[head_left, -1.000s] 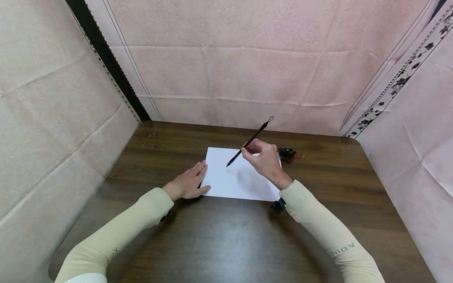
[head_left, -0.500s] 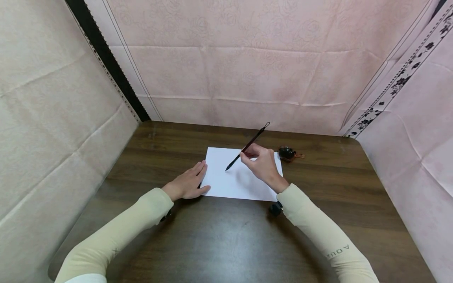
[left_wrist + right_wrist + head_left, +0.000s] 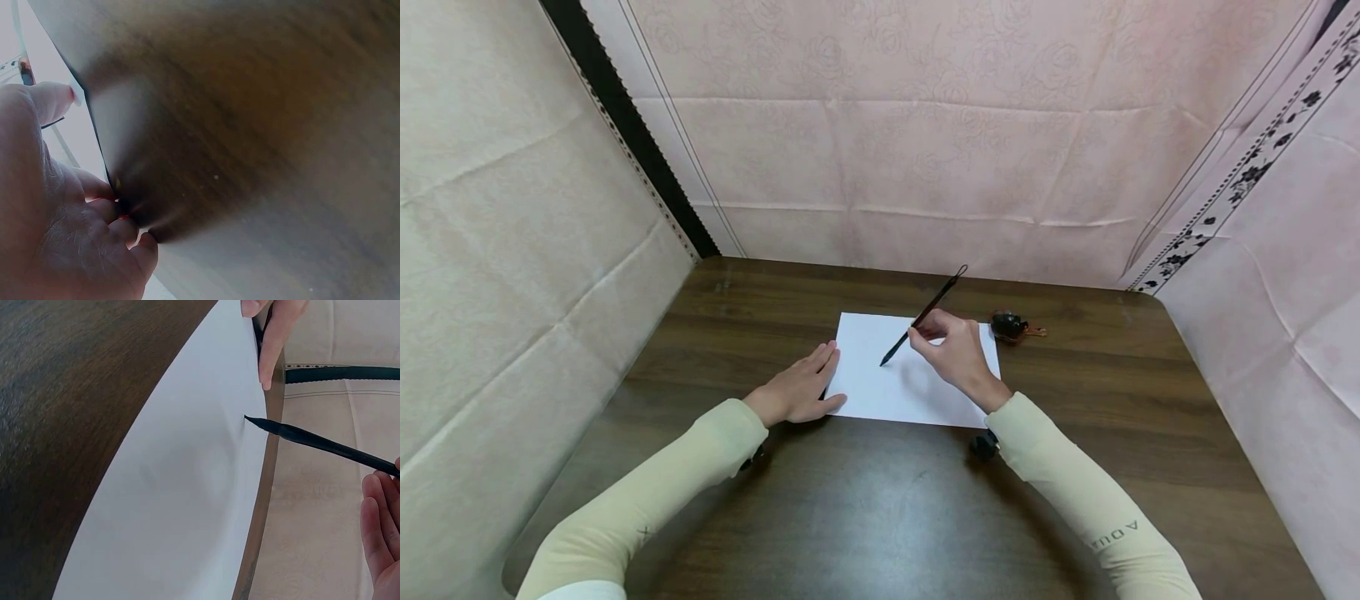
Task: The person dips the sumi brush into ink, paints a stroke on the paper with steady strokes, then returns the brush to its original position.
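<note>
A dark calligraphy brush (image 3: 934,302) with a loop at its top end is pinched in my right hand (image 3: 953,350), slanting down to the left. Its dark pointed tip is at the surface of a white sheet of paper (image 3: 880,396), or just over it; I cannot tell which. In the right wrist view the brush (image 3: 325,444) reaches across from the fingers to the paper (image 3: 169,481). My left hand (image 3: 801,387) rests at the paper's left edge, fingers extended, thumb on the lower left corner. The left wrist view shows this hand (image 3: 81,231) from the palm side.
A small black and brown object (image 3: 1011,326) sits just beyond the paper's right side, its kind unclear. The brown wooden table (image 3: 880,517) carries everything. Pale patterned cloth (image 3: 880,158) hangs behind the table and on both sides.
My right hand has come slightly lower and nearer with the brush, whose tip moved down over the paper. The left hand and the paper stay where they were.
</note>
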A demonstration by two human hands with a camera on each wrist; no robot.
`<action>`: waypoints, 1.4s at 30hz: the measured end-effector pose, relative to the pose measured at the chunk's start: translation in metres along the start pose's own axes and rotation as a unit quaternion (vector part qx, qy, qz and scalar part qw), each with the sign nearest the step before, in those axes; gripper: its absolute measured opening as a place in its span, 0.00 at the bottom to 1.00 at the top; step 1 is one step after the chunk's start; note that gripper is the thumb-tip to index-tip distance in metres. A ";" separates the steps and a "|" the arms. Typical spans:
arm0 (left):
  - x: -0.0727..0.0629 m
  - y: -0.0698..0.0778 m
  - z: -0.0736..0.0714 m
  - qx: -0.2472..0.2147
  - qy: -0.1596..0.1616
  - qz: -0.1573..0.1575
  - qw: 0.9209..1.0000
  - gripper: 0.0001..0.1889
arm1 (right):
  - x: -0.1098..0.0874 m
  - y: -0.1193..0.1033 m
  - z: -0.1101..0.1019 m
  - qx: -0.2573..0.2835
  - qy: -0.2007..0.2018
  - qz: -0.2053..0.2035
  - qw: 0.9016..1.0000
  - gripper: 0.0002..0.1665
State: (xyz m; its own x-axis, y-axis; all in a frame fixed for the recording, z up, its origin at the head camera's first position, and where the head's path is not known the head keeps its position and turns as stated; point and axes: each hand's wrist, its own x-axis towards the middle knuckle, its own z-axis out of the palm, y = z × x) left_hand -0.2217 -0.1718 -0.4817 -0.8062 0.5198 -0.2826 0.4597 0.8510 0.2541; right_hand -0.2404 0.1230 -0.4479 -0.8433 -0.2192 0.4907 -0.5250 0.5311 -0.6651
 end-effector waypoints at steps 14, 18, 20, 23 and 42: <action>-0.002 0.002 -0.003 -0.010 0.001 0.003 1.000 0.46 | -0.003 0.002 -0.003 -0.025 -0.002 -0.008 1.000 0.04; -0.002 0.003 -0.003 -0.010 0.001 0.003 1.000 0.46 | -0.004 0.003 -0.006 -0.028 -0.002 -0.006 1.000 0.04; -0.002 0.003 -0.004 -0.011 -0.001 0.004 1.000 0.46 | -0.005 0.004 -0.008 -0.028 -0.001 -0.006 1.000 0.04; -0.003 0.003 -0.005 -0.013 -0.002 0.004 1.000 0.46 | -0.006 0.005 -0.010 -0.028 -0.001 -0.005 1.000 0.04; -0.004 0.003 -0.006 -0.016 -0.004 0.006 1.000 0.46 | -0.014 0.012 -0.028 -0.043 0.010 -0.018 0.999 0.03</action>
State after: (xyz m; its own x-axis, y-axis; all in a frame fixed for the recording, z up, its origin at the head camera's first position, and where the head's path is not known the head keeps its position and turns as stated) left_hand -0.2193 -0.1716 -0.4746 -0.7970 0.5315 -0.2869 0.4577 0.8414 0.2874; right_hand -0.2321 0.1553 -0.4467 -0.8206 -0.2236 0.5260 -0.5432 0.5915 -0.5959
